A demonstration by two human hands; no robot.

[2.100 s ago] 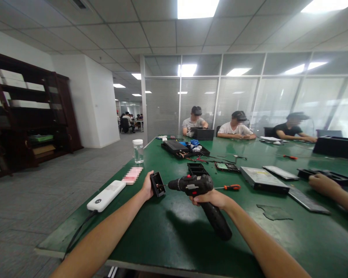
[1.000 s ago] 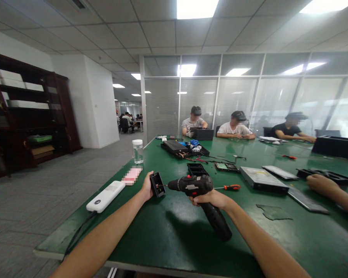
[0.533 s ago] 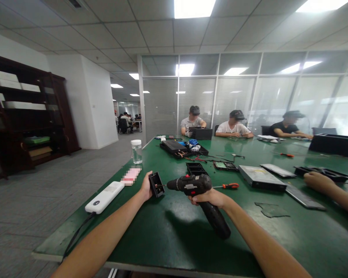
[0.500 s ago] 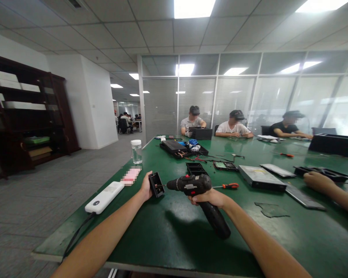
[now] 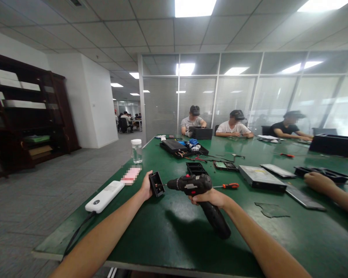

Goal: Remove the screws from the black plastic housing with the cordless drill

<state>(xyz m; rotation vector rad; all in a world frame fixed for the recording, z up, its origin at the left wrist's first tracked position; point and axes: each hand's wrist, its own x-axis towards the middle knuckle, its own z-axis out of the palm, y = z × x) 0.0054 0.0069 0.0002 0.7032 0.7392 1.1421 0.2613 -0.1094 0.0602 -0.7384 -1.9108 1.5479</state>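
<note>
My right hand (image 5: 210, 198) is wrapped round the grip of a black cordless drill (image 5: 193, 184), which points left above the green table. The drill's thin bit reaches into the open side of a small black box (image 5: 157, 184). My left hand (image 5: 146, 186) grips this box by its left side and holds it tilted; small coppery parts show inside. Whether the bit touches a screw in there I cannot tell. Just right of the drill lies a screwdriver (image 5: 230, 186) with an orange and black handle, and behind it a black compartmented frame (image 5: 196, 168).
A white power bank (image 5: 104, 197) with a strap and a clear jar (image 5: 137, 151) stand along the left edge of the table (image 5: 150, 247). To the right lie a metal drive (image 5: 261, 178), a glass shard (image 5: 272, 210) and another person's hand (image 5: 319, 181). Several people sit at the far side.
</note>
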